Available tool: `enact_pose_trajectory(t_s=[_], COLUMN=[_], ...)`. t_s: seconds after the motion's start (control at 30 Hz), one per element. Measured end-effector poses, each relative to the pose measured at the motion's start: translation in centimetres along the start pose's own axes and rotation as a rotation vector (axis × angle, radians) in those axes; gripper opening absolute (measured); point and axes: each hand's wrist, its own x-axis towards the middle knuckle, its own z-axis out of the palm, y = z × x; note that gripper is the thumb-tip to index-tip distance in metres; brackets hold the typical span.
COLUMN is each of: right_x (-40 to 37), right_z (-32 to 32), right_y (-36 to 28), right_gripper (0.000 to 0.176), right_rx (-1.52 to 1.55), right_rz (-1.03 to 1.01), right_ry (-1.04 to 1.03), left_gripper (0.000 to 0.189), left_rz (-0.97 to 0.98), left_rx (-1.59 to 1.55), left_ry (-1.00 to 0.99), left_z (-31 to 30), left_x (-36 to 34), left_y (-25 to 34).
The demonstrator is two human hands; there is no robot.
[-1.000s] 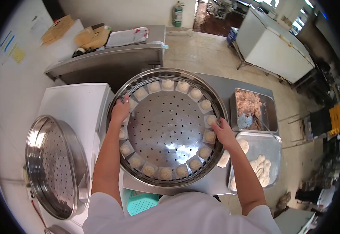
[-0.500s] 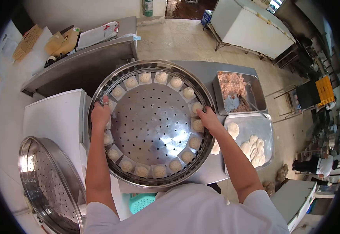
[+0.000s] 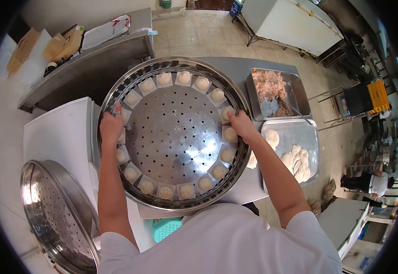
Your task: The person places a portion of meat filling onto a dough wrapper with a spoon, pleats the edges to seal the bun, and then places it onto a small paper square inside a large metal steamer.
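A large round steel steamer tray (image 3: 174, 137) with a perforated bottom lies below me over the metal table. Several pleated buns (image 3: 184, 77) on paper squares form a ring along its inner edge, around a bare middle. On the tray's left rim, my left hand (image 3: 111, 125) is closed, with its thumb inside and the other fingers hidden beyond the rim. My right hand (image 3: 243, 126) grips the right rim in the same way, close to two of the buns.
A steel pan of minced filling (image 3: 269, 86) stands at the table's back right, above a tray of dough pieces (image 3: 315, 150). Another perforated steamer (image 3: 48, 205) leans at the lower left beside a white cabinet (image 3: 57, 123). A person (image 3: 379, 183) stands far right.
The steamer tray, held in both my hands, sits slightly higher and further left in view. The table and the surroundings have shifted upward and left too, as the camera moved.
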Motion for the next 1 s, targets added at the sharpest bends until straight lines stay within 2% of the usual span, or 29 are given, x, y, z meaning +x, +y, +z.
enact_pose_trajectory(t_s=[0.4, 0.6, 1.0], right_x=[-0.7, -0.6, -1.7], right_z=[0.2, -0.1, -0.3], right_y=[-0.9, -0.6, -0.5], right_gripper=[0.075, 0.081, 0.080], right_rx=[-0.083, -0.088, -0.076], right_rz=[0.023, 0.042, -0.056], right_ry=[0.029, -0.022, 0.007], left_gripper=[0.090, 0.092, 0.092], left_rz=[0.010, 0.008, 0.003], left_rx=[0.050, 0.042, 0.025], left_ry=[0.004, 0.028, 0.041], left_z=[-0.4, 0.0, 0.1], left_x=[-0.6, -0.5, -0.9], left_y=[0.5, 0.1, 0.4])
